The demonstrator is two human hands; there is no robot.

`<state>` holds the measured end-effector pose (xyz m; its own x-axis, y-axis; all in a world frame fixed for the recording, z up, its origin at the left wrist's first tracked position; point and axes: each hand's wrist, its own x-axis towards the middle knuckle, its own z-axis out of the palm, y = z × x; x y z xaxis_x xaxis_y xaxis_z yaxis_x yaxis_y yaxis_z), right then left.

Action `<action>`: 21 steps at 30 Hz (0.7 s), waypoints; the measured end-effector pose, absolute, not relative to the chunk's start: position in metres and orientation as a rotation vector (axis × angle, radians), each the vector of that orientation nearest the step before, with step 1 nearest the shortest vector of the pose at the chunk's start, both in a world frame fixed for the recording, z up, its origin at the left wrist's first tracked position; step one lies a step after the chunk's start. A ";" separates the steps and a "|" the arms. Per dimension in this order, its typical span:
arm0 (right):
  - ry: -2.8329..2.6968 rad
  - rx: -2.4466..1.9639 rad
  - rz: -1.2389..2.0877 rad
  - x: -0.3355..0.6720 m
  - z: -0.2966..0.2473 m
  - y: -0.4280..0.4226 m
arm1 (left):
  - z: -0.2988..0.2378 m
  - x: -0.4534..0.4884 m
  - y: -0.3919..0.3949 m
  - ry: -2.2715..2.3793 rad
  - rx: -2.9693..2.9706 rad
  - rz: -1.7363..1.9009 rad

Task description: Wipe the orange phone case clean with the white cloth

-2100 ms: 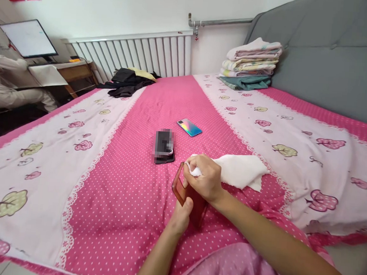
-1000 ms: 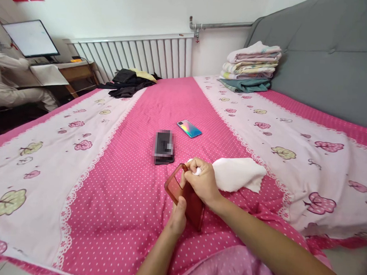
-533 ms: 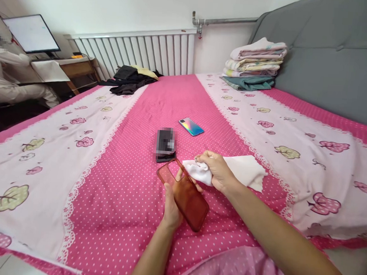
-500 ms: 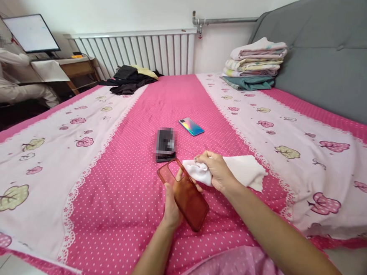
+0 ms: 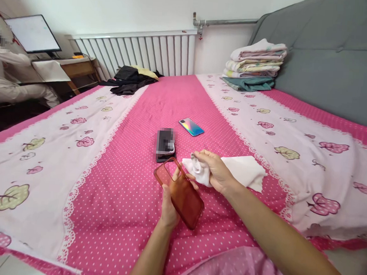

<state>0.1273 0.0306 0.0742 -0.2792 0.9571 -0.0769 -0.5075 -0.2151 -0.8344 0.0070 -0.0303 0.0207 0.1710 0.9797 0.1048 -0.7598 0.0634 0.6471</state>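
My left hand (image 5: 169, 203) grips a translucent red phone case (image 5: 179, 192) from below and holds it tilted above the bed. My right hand (image 5: 214, 170) is closed on a bunched corner of a white cloth (image 5: 242, 170), just right of the case's top end; the rest of the cloth trails flat on the pink bedspread (image 5: 119, 200). A black phone (image 5: 165, 144) lies on the bed just beyond the case. Farther back lies a phone with an iridescent blue back (image 5: 191, 126).
Folded blankets (image 5: 254, 63) are stacked by the grey headboard (image 5: 333, 56). Dark clothes (image 5: 129, 78) lie at the far side near a white radiator (image 5: 139, 52). A person in light clothing (image 5: 5, 75) sits at a desk with a monitor (image 5: 33, 33) at the left.
The right hand has lifted the cloth off the red case and drawn it to the right. The left hand has laid the case flatter, its back facing up.
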 end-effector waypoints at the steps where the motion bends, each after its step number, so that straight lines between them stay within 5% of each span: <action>1: -0.880 -0.731 1.754 0.127 0.075 0.030 | 0.020 0.007 -0.030 0.412 0.657 1.374; 13: -1.265 -0.698 1.811 0.136 0.078 0.024 | 0.019 0.008 -0.030 0.484 0.551 1.408; 21: -1.609 -1.321 0.814 0.151 0.076 0.041 | 0.023 0.008 -0.030 0.469 0.666 1.393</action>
<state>0.1511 0.0415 0.0761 -0.0524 0.9743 0.2190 0.4011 0.2213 -0.8889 0.0081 -0.0301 0.0229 0.1346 0.9876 0.0813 -0.7370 0.0450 0.6744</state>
